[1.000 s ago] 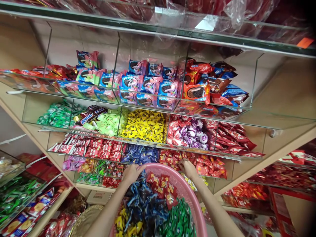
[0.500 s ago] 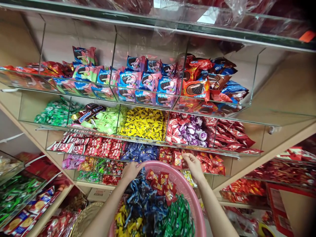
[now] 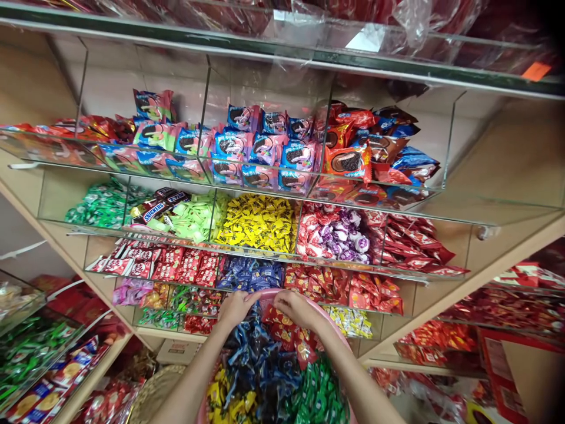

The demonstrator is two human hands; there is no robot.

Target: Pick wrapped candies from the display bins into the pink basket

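My left hand (image 3: 235,307) is closed on the far left rim of a pink plastic basket (image 3: 331,317). Over the far side of that basket, my right hand (image 3: 295,307) has its fingers pinched on a red candy packet (image 3: 277,321), partly hidden by the fingers. More red candy packets (image 3: 304,347) lie just below it. Inside the basket are also dark blue wrapped candies (image 3: 260,365) in the middle, green wrapped candies (image 3: 318,391) at the right and yellow wrapped candies (image 3: 232,400) at the near left.
Glass-fronted shelves rise ahead. Compartments hold red packets (image 3: 311,281), blue candies (image 3: 253,272), yellow candies (image 3: 258,224), purple and red twists (image 3: 342,235) and cookie packs (image 3: 265,147). A woven basket (image 3: 156,391) and a carton (image 3: 179,350) stand low at the left.
My right hand has moved left and down from the shelf of red packets to above the basket, bringing a red candy packet along. My left hand has stayed on the rim.
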